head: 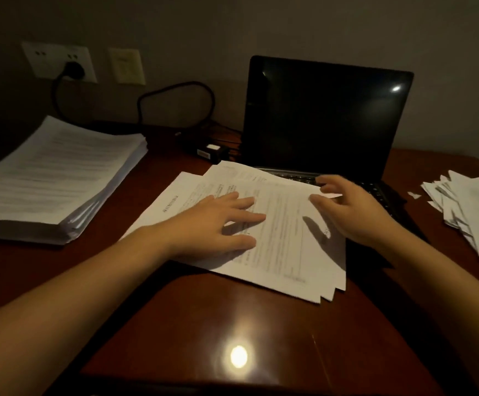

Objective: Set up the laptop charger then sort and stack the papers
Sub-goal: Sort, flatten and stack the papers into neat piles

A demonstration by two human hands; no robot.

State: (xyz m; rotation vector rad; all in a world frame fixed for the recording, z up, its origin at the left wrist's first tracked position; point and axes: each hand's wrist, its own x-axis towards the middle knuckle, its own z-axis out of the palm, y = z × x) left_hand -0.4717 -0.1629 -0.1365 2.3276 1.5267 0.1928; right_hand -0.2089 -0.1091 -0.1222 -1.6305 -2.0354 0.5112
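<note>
A loose, fanned pile of printed papers (284, 241) lies in the middle of the desk, its far edge overlapping the laptop's keyboard. My left hand (218, 221) rests flat on the pile with fingers spread. My right hand (350, 207) hovers at the pile's right edge, its fingers pinching the top sheet's corner. The black laptop (324, 118) stands open with a dark screen. Its charger brick (204, 148) sits left of it, and the cable (175, 92) loops up to a plug (74, 70) in the wall socket.
A thick, neat stack of papers (52, 178) fills the desk's left side. A messy heap of sheets (473, 212) lies at the right edge. The dark wooden desk (232, 324) shows a lamp reflection near me. A second wall plate (126, 65) is beside the socket.
</note>
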